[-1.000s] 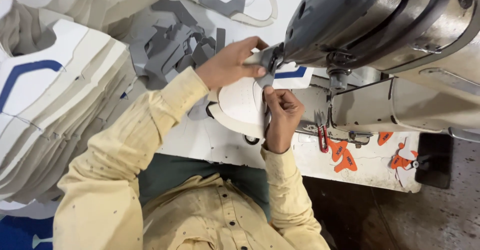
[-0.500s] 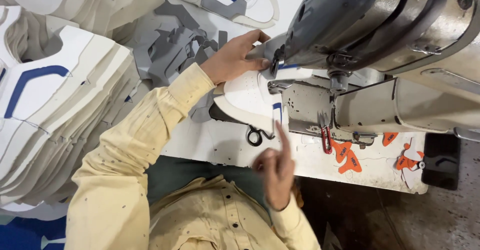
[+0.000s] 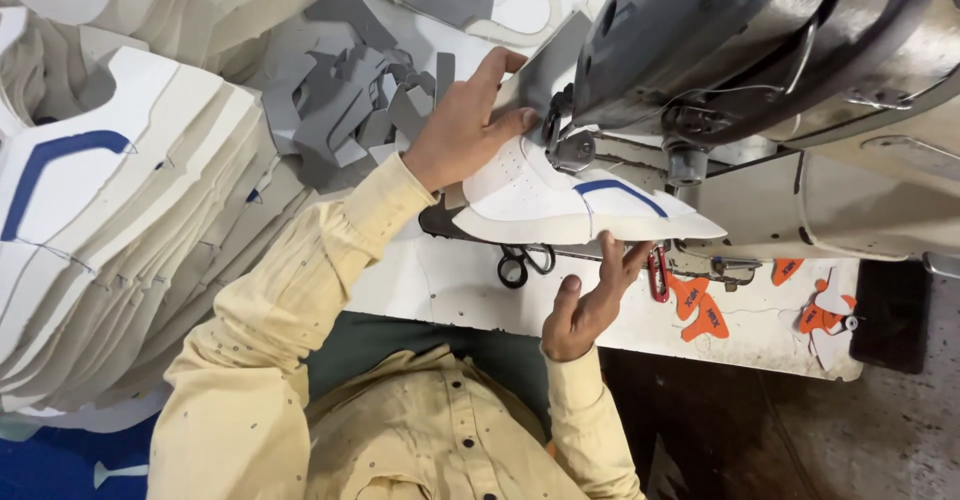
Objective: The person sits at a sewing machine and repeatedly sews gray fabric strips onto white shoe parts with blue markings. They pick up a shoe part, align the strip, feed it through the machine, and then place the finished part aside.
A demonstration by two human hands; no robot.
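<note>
Pinching a grey cut piece [image 3: 545,70], left hand [image 3: 465,125]; right hand [image 3: 590,300] open under the white shoe upper [image 3: 540,200].
Smooth white panel, blue stripe, beneath the grey sewing machine [image 3: 760,70].

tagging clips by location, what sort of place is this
Probably a shoe factory stitching station. An industrial sewing machine stands over a white and blue shoe upper that the left hand and right hand feed, beside stacks of cut upper panels and grey pieces.
</note>
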